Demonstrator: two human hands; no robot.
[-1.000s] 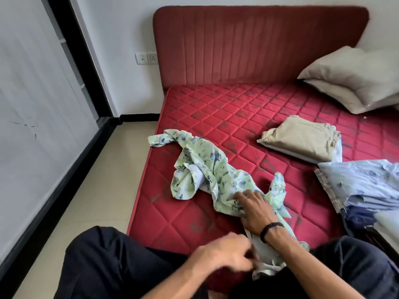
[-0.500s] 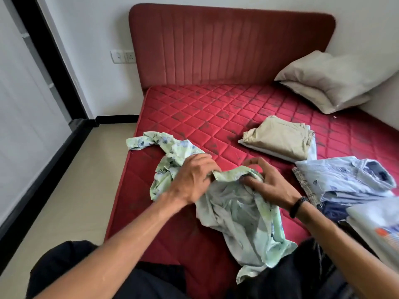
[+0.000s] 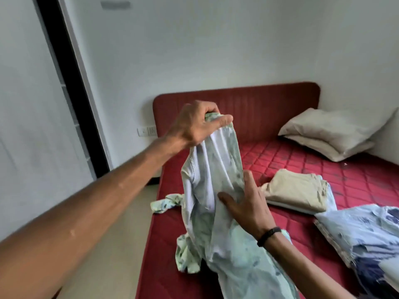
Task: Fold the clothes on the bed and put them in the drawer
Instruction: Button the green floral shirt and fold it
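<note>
We see the left hand point(image 3: 194, 124) raised above the bed point(image 3: 302, 169), its fingers and thumb curled round the top edge of a pale green printed garment point(image 3: 216, 190) and gripping it. The cloth hangs down from that grip in a long fold, inside out by the look of its paler face, and its lower part trails toward the bottom of the view. One loose end point(image 3: 166, 203) lies on the left edge of the red quilted mattress, and another bunch of the same cloth sags lower down near that edge.

The right hand point(image 3: 246, 203) lies flat against the hanging garment about halfway down — fingers straight, thumb spread, palm pressing on the cloth rather than clutching it. A dark band point(image 3: 268, 236) sits round that wrist.

Behind the right hand, a folded beige garment point(image 3: 295, 190) rests on the mattress on top of something white. Just beside it, toward the right edge of the view, lies a stack of light blue and dark blue clothes point(image 3: 362, 238), blurred, so we cannot tell how many pieces it holds.

Two beige pillows point(image 3: 332, 132) are stacked in the far right corner of the bed, against the wall and next to the red padded headboard point(image 3: 269, 108). A wall socket plate point(image 3: 146, 131) sits just left of the headboard — beyond it a dark door frame point(image 3: 71, 83) runs up the wall. Pale floor tiles show left of the bed.
</note>
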